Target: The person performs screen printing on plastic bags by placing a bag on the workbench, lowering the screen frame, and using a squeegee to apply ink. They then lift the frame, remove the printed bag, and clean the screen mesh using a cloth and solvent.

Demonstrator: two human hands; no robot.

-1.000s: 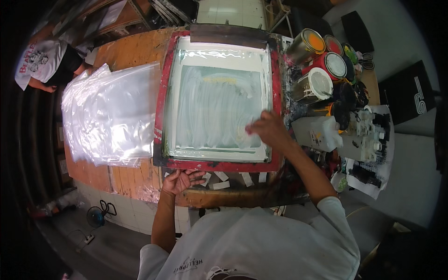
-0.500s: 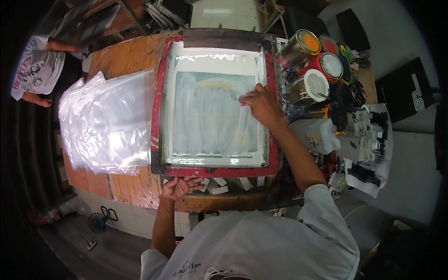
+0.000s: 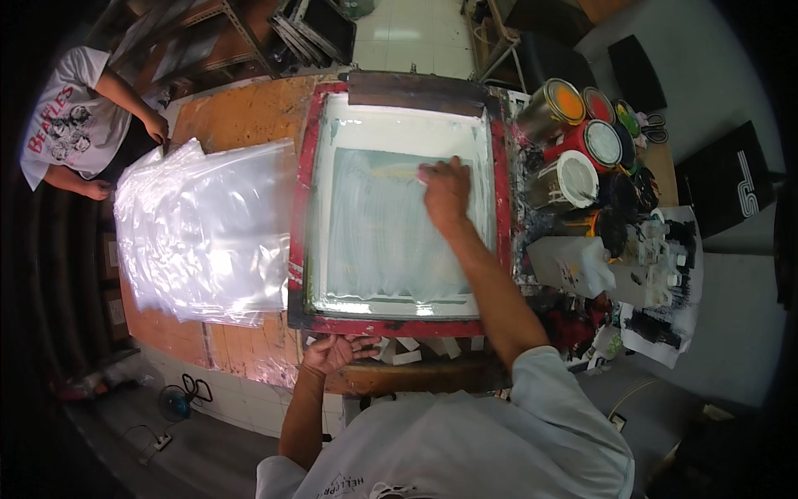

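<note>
A red and dark-edged screen printing frame (image 3: 297, 249) lies on the wooden table in front of me. Its pale green mesh (image 3: 382, 241) carries whitish, wet-looking streaks. My right hand (image 3: 448, 195) is closed on a small pink rag (image 3: 424, 173) and presses it to the upper right part of the mesh. Most of the rag is hidden under the fingers. My left hand (image 3: 337, 353) rests palm up just below the frame's near edge, fingers apart and holding nothing; whether it touches the frame I cannot tell.
Clear plastic sheets (image 3: 208, 233) lie stacked left of the frame. Another person (image 3: 79, 121) stands at the far left, one hand by that stack. Several paint cans (image 3: 578, 179) and a white jug (image 3: 569, 264) crowd the right side. White strips (image 3: 407, 358) lie along the near edge.
My right hand has moved the rag left across the mesh. My left hand keeps its pose. The other person has leaned in, a hand reaching the plastic sheets. The whole view has shifted slightly.
</note>
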